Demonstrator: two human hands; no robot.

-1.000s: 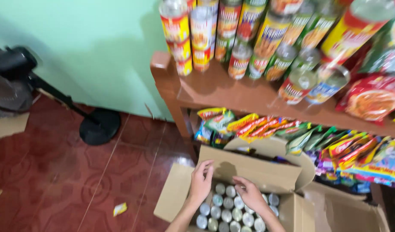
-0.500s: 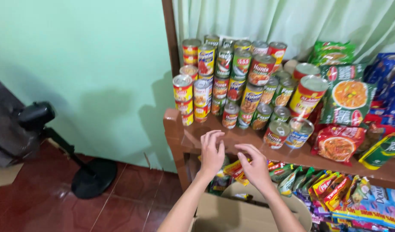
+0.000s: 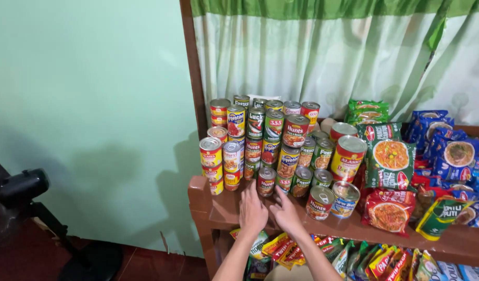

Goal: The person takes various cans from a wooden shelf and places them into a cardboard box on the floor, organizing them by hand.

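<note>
Two hands, left hand [image 3: 252, 212] and right hand [image 3: 286, 213], rest on one wooden shelf [image 3: 218, 211]. Roughly two dozen tins [image 3: 281, 140] stack at twelve o'clock. Several noodle packets [image 3: 390, 156] lie at three o'clock. One curtain [image 3: 343, 57] hangs behind. One fan [image 3: 18, 190] stands at nine.

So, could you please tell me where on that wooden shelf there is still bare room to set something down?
The wooden shelf is bare at its front left corner, between the stacked cans and its left end, beside the left hand and right hand. A narrow front strip runs below the noodle packets. Behind that, cans and packets crowd it.
</note>
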